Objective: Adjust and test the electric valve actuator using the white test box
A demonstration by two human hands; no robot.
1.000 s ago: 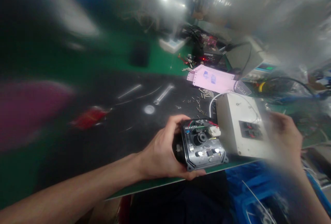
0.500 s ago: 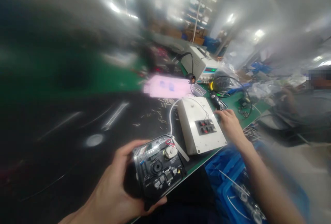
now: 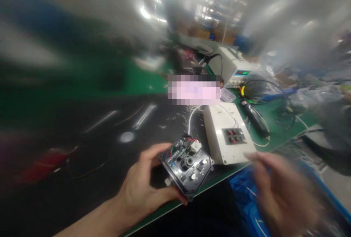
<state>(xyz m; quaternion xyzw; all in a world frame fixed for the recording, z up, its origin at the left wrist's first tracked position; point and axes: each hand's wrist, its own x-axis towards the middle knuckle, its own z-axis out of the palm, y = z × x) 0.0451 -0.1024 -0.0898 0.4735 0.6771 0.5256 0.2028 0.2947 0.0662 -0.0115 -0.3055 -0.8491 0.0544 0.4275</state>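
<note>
My left hand (image 3: 148, 178) is wrapped round an open black housing (image 3: 175, 178), gripping it by its side and lower edge above the bench front. Inside the housing, a circuit board (image 3: 201, 173) carries a round black lens-like part (image 3: 189, 161) and a small white block with red wires. A white cable (image 3: 191, 118) runs from behind the housing towards a white metal box (image 3: 218, 134) with black and red spring terminals (image 3: 234, 136). My right hand (image 3: 285, 189) is smeared by motion near the box's front right corner; whether anything is between its fingers cannot be made out.
A black electric screwdriver (image 3: 255, 120) lies right of the box. Behind stands a power supply (image 3: 230, 65) with a lit display. Many screws (image 3: 182, 116), a wrench (image 3: 145, 116) and a round disc (image 3: 127, 137) lie on the black mat. A blue bin (image 3: 238, 186) stands below the edge.
My right hand has drawn back from beside the screwdriver, behind the box's right side, towards me. The housing in my left hand has turned and its inside faces more upward. The view has shifted left.
</note>
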